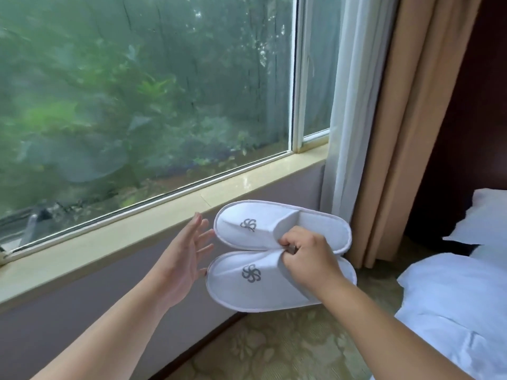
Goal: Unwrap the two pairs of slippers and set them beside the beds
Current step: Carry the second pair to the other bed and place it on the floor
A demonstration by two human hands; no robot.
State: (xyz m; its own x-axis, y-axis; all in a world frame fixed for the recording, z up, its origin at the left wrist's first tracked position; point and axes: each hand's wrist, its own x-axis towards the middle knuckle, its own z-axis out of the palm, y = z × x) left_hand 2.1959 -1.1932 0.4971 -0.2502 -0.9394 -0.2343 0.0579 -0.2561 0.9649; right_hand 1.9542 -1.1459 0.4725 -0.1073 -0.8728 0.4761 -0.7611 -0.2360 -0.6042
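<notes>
A pair of white slippers with grey flower logos is held in the air side by side, toes pointing left. My right hand [307, 257] pinches both uppers together where they meet. The upper slipper [247, 223] lies farther from me, the lower slipper [247, 286] nearer. No wrapping shows on them. My left hand [183, 259] is spread flat, its fingertips touching the slippers' toe ends. A bed with white linen [455, 305] fills the lower right corner.
A big window with a cream sill [153, 229] runs along the left, over a grey wall. White sheer and tan curtains [389, 133] hang at right. Patterned green carpet [274, 346] covers the floor between wall and bed. A dark headboard [480, 105] rises behind the pillows.
</notes>
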